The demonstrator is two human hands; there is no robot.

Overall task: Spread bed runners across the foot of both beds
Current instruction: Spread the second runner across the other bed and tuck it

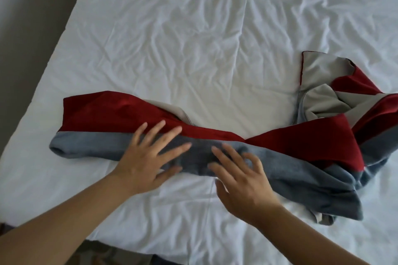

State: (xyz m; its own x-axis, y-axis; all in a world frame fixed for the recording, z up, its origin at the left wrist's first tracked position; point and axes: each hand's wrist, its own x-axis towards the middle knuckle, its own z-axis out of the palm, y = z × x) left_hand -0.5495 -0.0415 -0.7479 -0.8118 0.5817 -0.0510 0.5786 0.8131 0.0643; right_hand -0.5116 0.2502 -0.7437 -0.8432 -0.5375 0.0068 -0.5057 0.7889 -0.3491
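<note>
Most of the white bed point(193, 38) lies bare beyond our hands, its left edge running diagonally. Red-and-grey bed runner point(290, 157): flattened leftward, bunched toward the right edge. Left hand point(146, 157) and right hand point(243, 180): splayed flat on its grey band, gripping nothing.

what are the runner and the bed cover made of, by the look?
Bed runner: woven fabric in three panels. The red band has a slight satin sheen, the blue-grey band looks matte and napped, maybe velvet or chenille, and the pale grey reverse looks like plain lining. It drapes softly and bunches at the right end.

White sheet: thin matte cotton or a cotton blend, judging by its many fine, sharp creases.
</note>
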